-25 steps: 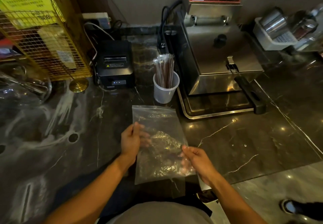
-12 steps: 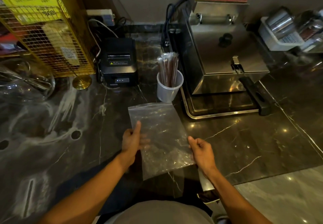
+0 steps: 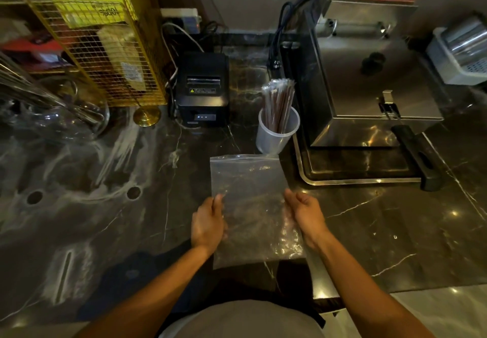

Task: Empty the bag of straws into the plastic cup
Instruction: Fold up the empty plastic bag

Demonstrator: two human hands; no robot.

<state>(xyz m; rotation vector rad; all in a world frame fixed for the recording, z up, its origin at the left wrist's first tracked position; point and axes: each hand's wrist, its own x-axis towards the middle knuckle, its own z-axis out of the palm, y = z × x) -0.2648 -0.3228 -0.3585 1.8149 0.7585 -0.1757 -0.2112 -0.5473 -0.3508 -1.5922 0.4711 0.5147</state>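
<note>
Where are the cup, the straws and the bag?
cup (image 3: 271, 141), head view, front wall below the rim.
straws (image 3: 279, 103), head view, middle of the bundle.
bag (image 3: 247, 177), head view, flat upper part.

At the lower centre of the frame, the left hand (image 3: 208, 223) and the right hand (image 3: 307, 214) hold a clear, flat bag (image 3: 247, 179) by its side edges over the dark marble table (image 3: 382, 221). Just above the bag, the plastic cup (image 3: 276, 137) stands upright with wrapped straws (image 3: 278, 103) in it. A black printer (image 3: 201, 90) sits to the cup's left and a steel fryer (image 3: 369, 84) to its right.
</note>
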